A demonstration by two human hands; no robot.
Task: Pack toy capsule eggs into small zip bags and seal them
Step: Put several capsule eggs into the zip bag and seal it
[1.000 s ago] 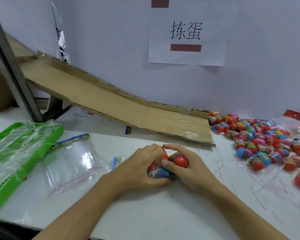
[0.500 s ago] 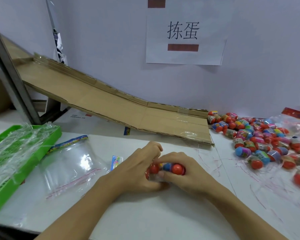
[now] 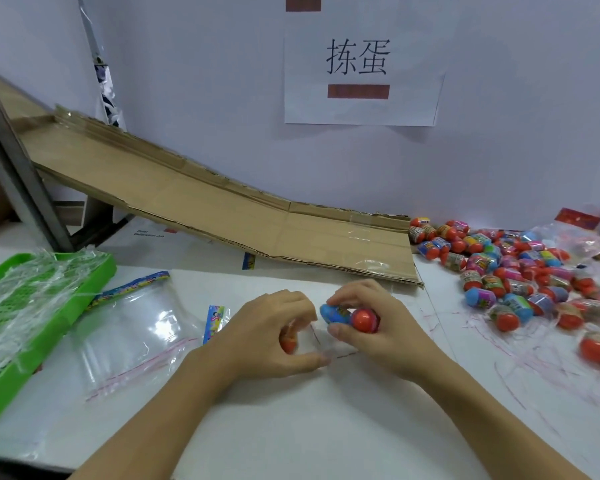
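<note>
Where the white table (image 3: pixel 291 427) meets the wall, a long cardboard ramp (image 3: pixel 201 206) slopes down from ten o'clock toward the middle, its low end lying just short of a heap of loose toy eggs (image 3: pixel 520 271) at three o'clock. A paper sign (image 3: pixel 361 64) hangs on the wall at twelve o'clock. At nine o'clock sits a green tray (image 3: pixel 84 282) draped in clear film, and just beside it, toward the middle, lies a stack of flat empty zip bags (image 3: pixel 129 334) with red seal lines.

At the centre both hands meet over a small clear bag (image 3: pixel 321 341) resting on the table. The left hand (image 3: pixel 267 337) is curled, thumb and fingers pinching the bag's film around a red egg (image 3: pixel 289 339) that shows blurred between them. The right hand (image 3: pixel 385 323) grips a blue egg (image 3: pixel 331 312) and another red egg (image 3: pixel 364 318) between thumb and fingertips, right at the bag's edge; whether those two are already inside the film cannot be told.
</note>
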